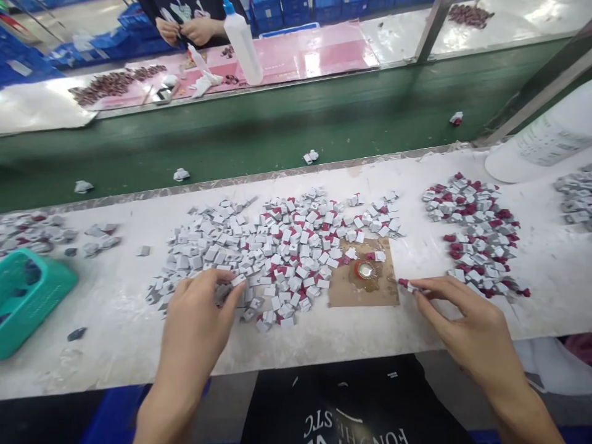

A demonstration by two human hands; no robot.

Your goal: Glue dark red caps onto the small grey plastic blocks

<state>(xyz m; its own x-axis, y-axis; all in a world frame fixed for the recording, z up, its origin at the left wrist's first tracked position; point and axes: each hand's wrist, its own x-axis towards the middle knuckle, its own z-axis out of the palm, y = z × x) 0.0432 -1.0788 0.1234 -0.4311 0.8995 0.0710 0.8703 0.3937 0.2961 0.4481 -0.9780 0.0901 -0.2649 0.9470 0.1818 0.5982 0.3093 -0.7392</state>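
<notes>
A wide pile of small grey and dark red pieces (277, 240) covers the middle of the white table. At its lower left edge, my left hand (198, 314) pinches one small grey piece (238, 281) between thumb and index finger. My right hand (462, 314), right of a brown cardboard square (342, 295), holds a small grey and dark red piece (407, 285) by its grey end, the red end pointing left. On the cardboard sits a round cap (365, 269) with a red rim, amid a wet-looking brownish patch. Another heap of grey and red pieces (478, 228) lies beyond my right hand.
A teal basket (50, 302) stands at the left edge. A large white bottle (541, 142) is at the back right. Behind the table runs a green belt (259, 135) carrying several scattered pieces. Across it, a person's hands (192, 29) work near a white squeeze bottle (243, 49).
</notes>
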